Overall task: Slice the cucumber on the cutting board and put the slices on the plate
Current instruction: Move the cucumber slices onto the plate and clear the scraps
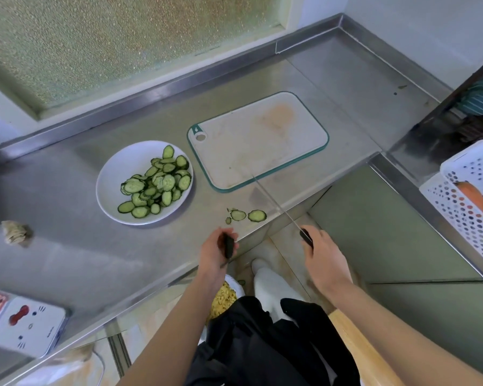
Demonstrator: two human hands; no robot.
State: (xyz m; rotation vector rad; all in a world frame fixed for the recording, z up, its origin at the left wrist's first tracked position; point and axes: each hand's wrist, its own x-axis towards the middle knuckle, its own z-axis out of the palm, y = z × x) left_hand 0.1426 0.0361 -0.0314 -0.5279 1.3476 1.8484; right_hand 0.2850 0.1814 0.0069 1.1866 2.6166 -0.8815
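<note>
Stainless steel counter (67, 260): green cucumber slices (156, 182) heaped on white round plate (109, 168) centre-left, teal-rimmed white cutting board (262, 146) bare, slicing seemingly done; right hand (324, 260) grips black-handled knife (276, 207), left hand (215, 254) clasps unidentified dark piece (228, 246); next, a freed hand must plate stray slices (247, 215) lower centre.

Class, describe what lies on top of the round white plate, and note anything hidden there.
A heap of green cucumber slices lies on the round white plate. They overlap, so the lower slices and the plate surface beneath them are hidden.
</note>
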